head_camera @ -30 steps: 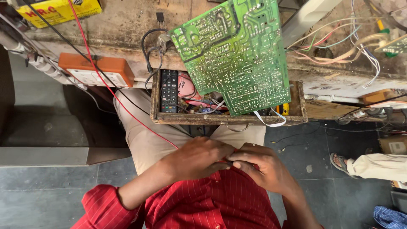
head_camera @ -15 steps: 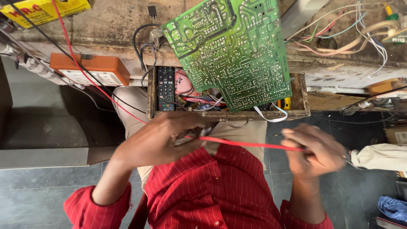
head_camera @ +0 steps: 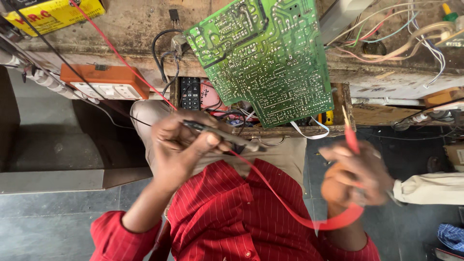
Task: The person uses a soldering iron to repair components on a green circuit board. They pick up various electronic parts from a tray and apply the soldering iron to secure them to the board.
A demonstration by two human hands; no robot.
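- Left hand [head_camera: 181, 145] closed around a dark probe [head_camera: 222, 136], fingers wrapped over the handle, tip aimed right toward the near edge of an open wooden drawer [head_camera: 349, 107].
- Right hand [head_camera: 357, 171] blurred, fingers pinched together on a red probe [head_camera: 350, 136] with a yellowish tip, held upright just right of the drawer's near corner.
- Red lead [head_camera: 290, 203] running from under the dark probe, down across the red striped shirt [head_camera: 227, 217], then curling in a loop below the right hand.
- Green circuit board [head_camera: 263, 55] standing tilted, solder side up, lower edge resting in the drawer, upper part leaning far over the table [head_camera: 130, 29].
- Both probes near the board's lower edge, neither touching it.
- Inside the drawer, left of the board: a black remote control [head_camera: 190, 93], a pink object beside it, tangled wires.
- Orange power strip [head_camera: 108, 83] with white sockets fixed to the table's near face, left of the drawer.
- Yellow box [head_camera: 53, 15] at the far left corner of the table, a thin red wire [head_camera: 121, 60] passing from it toward the left hand.
- Bundle of coloured wires [head_camera: 411, 34] spread over the far right of the table.
- Grey tiled floor [head_camera: 48, 227] below, pale cloth [head_camera: 427, 188] lying at the right.
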